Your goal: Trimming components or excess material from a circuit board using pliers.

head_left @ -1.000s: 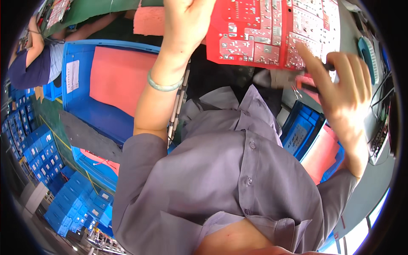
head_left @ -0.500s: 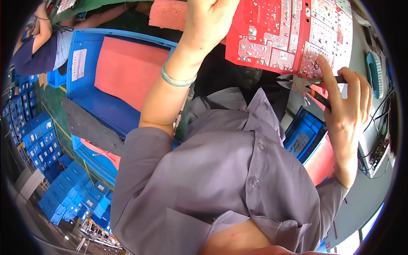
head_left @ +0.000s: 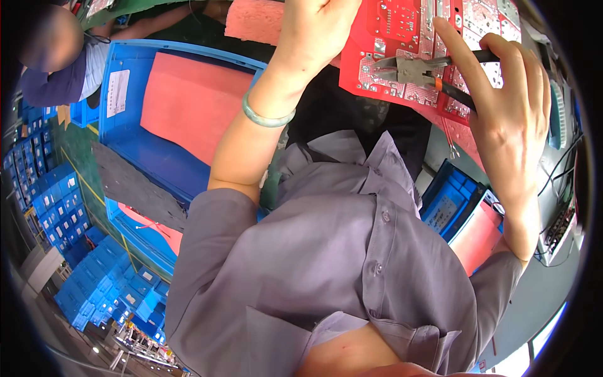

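A red circuit board point(head_left: 402, 38), covered with silvery solder points, is in the upper right and runs past the top edge. My left hand point(head_left: 317, 38) grips it at its left edge; most of its fingers are cut off by the top of the picture. In my right hand point(head_left: 509, 122) is a pair of side cutters point(head_left: 411, 71) with dark, orange-marked handles. Their jaws point left, over the board's lower left part, and look slightly parted. Whether they touch the board I cannot tell. My right index finger is stretched out over the board.
Left of me stands a blue crate point(head_left: 182, 157) with a pink foam sheet point(head_left: 188, 107) in it. A smaller blue bin point(head_left: 449, 201) is at my right, near a grey worktop point(head_left: 546, 289). A brush point(head_left: 557, 116) and cables lie there. Another person point(head_left: 56, 81) is at far left.
My right hand has moved up and left with the side cutters, from the board's lower edge to over its lower left part. My left hand and the board have shifted slightly right.
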Demonstrator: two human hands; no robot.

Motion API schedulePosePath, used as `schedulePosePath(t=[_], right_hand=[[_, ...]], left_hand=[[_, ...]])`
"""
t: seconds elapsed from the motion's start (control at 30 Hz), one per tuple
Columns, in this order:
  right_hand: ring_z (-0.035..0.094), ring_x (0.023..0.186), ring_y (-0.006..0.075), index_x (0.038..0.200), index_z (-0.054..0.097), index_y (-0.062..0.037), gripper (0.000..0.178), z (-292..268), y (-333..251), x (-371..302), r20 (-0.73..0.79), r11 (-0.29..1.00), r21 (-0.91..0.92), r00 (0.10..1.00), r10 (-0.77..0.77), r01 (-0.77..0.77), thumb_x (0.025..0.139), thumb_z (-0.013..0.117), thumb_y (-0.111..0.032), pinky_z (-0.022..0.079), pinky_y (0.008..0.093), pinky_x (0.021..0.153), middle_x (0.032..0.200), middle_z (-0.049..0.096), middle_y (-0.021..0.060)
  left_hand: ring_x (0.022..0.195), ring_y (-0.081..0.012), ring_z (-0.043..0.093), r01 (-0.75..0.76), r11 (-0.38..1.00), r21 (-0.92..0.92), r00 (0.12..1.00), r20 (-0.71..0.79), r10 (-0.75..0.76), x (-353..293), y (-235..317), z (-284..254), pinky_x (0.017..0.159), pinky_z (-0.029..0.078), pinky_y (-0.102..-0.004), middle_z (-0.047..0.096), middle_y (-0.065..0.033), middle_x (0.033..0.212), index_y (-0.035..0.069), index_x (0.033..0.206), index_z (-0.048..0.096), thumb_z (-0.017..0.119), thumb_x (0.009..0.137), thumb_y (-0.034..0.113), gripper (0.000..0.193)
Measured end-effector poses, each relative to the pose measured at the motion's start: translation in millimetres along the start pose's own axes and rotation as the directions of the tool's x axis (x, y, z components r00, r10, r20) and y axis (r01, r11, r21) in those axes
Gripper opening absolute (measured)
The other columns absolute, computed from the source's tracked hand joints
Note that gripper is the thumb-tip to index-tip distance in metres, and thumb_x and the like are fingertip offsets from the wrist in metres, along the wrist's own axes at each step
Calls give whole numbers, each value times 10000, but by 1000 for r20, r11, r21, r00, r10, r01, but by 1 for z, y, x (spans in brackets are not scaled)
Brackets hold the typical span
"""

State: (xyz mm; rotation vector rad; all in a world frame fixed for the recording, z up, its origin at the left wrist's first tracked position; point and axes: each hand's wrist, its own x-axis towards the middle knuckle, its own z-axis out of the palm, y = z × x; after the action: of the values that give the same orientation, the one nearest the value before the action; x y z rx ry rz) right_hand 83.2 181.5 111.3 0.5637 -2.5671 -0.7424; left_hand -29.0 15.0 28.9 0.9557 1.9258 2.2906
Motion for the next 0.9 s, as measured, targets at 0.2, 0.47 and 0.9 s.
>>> schedulePosePath(t=[0.2,0.47,0.9], right_hand=[[533,909,225,1207,585,-284,703,11,1,6,6,997,74,1000,-4,4,601,598,72,440,364,809,975,523,41],[535,828,231,1172,600,-258,627,13,11,27,-59,965,231,992,-113,123,624,594,48,450,357,729,904,526,51],[550,748,237,1175,598,-246,643,16,9,21,104,965,264,994,-33,5,629,592,93,454,366,659,845,549,46]], left_hand=[[1023,-114,517,-26,999,-23,1000,-5,26,-1,-2,0,893,410,-243,582,-86,1138,-56,1249,464,426,957,103,335],[994,-108,522,-68,998,10,998,-10,68,-2,-3,-5,862,421,-242,597,-84,1097,-56,1220,480,432,960,123,320],[983,-96,524,5,984,-176,1000,-15,-8,-2,-5,-4,860,422,-228,588,-70,1102,-50,1237,466,401,969,100,314]])
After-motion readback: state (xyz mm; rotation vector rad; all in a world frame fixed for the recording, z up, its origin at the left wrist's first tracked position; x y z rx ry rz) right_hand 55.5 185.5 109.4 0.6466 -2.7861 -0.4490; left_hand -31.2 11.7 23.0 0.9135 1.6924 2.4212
